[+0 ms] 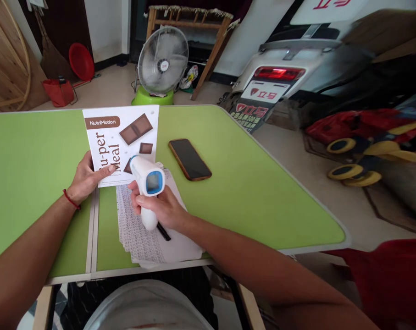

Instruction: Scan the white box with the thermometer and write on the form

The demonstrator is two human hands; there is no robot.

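Observation:
My left hand (87,178) grips the lower left side of a white box (125,123) printed "NutriMotion" with pictures of chocolate pieces. The thumb lies across its front, and the box stands upright over the green table. In my right hand (163,206) is a white infrared thermometer (149,178) with a blue-framed screen, its front end close to the box's lower right face. My fingers wrap its handle. Under that hand lies a stack of handwritten sheets (139,243), with a black pen (164,232) on top, partly hidden.
A smartphone (190,159) in a brown case lies right of the box on the green table (256,197). Beyond the far edge stands a fan (163,59) on a green stool. An electric scooter (280,68) is parked at the right, near a yellow-wheeled object (345,172).

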